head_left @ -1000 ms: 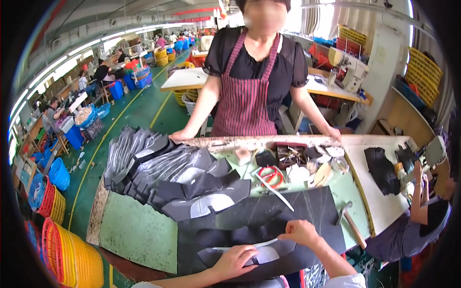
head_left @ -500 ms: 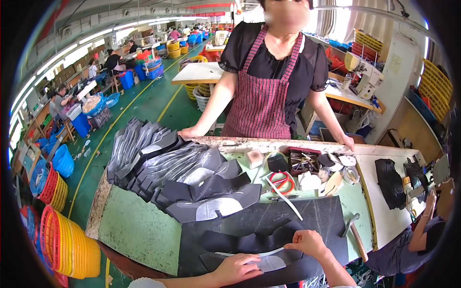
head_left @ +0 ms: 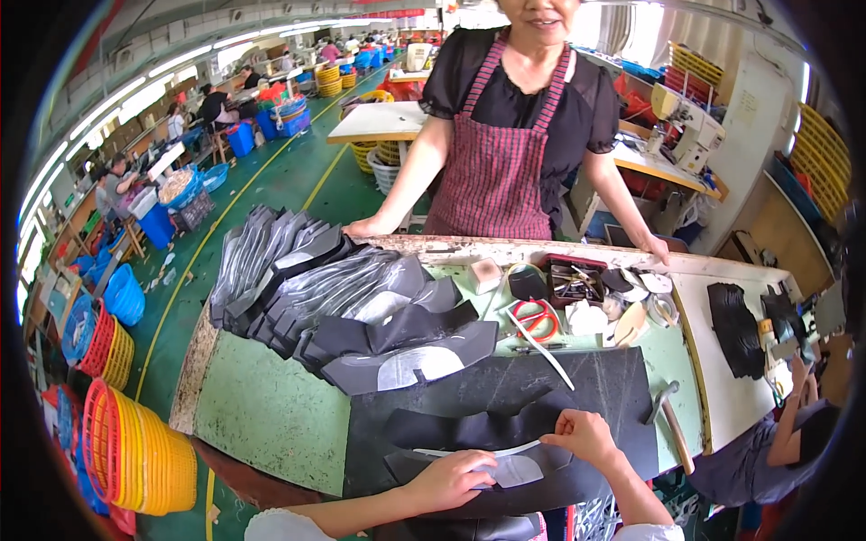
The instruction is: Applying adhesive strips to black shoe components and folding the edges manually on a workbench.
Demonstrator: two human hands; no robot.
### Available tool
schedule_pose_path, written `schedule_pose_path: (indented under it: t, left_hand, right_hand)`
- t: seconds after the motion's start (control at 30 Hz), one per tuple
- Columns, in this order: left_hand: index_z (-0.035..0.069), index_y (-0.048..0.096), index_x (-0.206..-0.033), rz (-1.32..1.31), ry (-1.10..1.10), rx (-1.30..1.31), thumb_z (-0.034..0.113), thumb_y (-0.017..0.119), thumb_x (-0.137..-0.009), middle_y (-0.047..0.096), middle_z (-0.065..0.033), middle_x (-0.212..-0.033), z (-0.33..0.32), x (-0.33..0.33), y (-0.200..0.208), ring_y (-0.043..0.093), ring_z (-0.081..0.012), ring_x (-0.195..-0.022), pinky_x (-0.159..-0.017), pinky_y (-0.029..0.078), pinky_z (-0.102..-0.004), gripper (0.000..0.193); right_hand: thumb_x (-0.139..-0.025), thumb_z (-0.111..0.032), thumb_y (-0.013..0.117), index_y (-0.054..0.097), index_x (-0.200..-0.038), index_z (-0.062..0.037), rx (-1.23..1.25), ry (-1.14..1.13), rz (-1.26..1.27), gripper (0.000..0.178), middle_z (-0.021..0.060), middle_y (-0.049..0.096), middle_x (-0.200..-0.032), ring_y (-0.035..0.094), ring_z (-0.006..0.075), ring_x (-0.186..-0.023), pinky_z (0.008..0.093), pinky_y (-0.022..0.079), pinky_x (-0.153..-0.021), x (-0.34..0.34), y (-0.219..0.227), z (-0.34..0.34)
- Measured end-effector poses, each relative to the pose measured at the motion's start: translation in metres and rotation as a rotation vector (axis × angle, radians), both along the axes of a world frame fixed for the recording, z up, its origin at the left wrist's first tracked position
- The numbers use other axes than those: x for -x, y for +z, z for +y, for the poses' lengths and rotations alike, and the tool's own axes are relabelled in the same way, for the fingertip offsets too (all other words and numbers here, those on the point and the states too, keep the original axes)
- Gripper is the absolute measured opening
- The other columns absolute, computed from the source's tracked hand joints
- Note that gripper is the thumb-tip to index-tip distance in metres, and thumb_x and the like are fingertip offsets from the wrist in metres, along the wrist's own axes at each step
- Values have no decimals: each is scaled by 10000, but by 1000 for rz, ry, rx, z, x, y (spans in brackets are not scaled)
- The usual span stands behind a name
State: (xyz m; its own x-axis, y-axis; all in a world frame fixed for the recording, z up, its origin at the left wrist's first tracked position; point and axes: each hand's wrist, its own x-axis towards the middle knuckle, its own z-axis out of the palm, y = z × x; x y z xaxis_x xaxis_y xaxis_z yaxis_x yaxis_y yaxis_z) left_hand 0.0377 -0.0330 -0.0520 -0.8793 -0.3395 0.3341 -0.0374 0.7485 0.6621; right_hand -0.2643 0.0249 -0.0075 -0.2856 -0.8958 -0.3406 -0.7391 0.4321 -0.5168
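Note:
A black shoe-upper-like piece (head_left: pixel 451 428) with a pale patch lies in front of me on a dark mat (head_left: pixel 595 388). A narrow white strip (head_left: pixel 510 450) runs along the edge between its upper and lower parts. My left hand (head_left: pixel 454 478) rests on the lower part, fingers stretched out over the pale patch and close to the strip. At the strip's right end my right hand (head_left: pixel 585 436) is closed in a pinch on it. Beyond the mat lies a stack of similar black pieces (head_left: pixel 343 298), fanned out to the left.
A hammer (head_left: pixel 669 419) lies right of the mat. Red-handled scissors (head_left: pixel 538 320), a loose white strip (head_left: pixel 546 354) and a box of small tools (head_left: pixel 575 279) are farther back. A person in a striped apron (head_left: pixel 501 171) leans on the far edge. Yellow baskets (head_left: pixel 153 451) stand left.
The view has tilted slightly, so the table sits higher in it. Both hands keep nearly the same places on the black piece and strip.

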Motion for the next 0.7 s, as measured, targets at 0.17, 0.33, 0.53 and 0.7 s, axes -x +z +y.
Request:
schedule_pose_path:
  t: [0.17, 0.33, 0.53, 0.7]
  left_hand:
    - [72, 713, -999, -13, -26, 48, 53, 803, -751, 619, -79, -1169, -4, 2, 8, 633, -291, -1228, -1029, 544, -423, 264]
    - [68, 727, -1001, -23, -117, 70, 144, 799, -844, 641, -80, -1107, -13, 5, 13, 642, -294, -1200, -1023, 545, -425, 189]
    - [109, 750, -1005, -56, -181, -113, 197, 758, -927, 674, -59, -1052, -34, 1, 31, 654, -281, -1164, -973, 553, -410, 118]
    - [152, 650, -1288, 25, 312, 206, 274, 883, -759, 623, -83, -1122, -58, 12, 36, 591, -319, -1181, -1015, 454, -478, 591]
  right_hand:
    - [-763, -217, 893, 703, -986, -84, 244, 130, -118, 322, 50, 720, -889, 715, 233, -839, 376, 574, -770, -28, 30, 3]
    - [-738, -289, 913, 472, -1516, -82, 590, 494, 147, 918, 139, 545, -1460, 493, 333, -1388, 480, 372, -1180, -52, 4, -12]
    - [-746, -341, 907, 370, -1593, -101, 477, 655, 147, 1031, 152, 550, -1434, 476, 351, -1399, 518, 301, -1215, -47, -10, -27]
    - [-735, -356, 909, 411, -1578, -128, 386, 677, 152, 1005, 138, 608, -1308, 530, 346, -1297, 511, 302, -1201, -51, -5, -29]
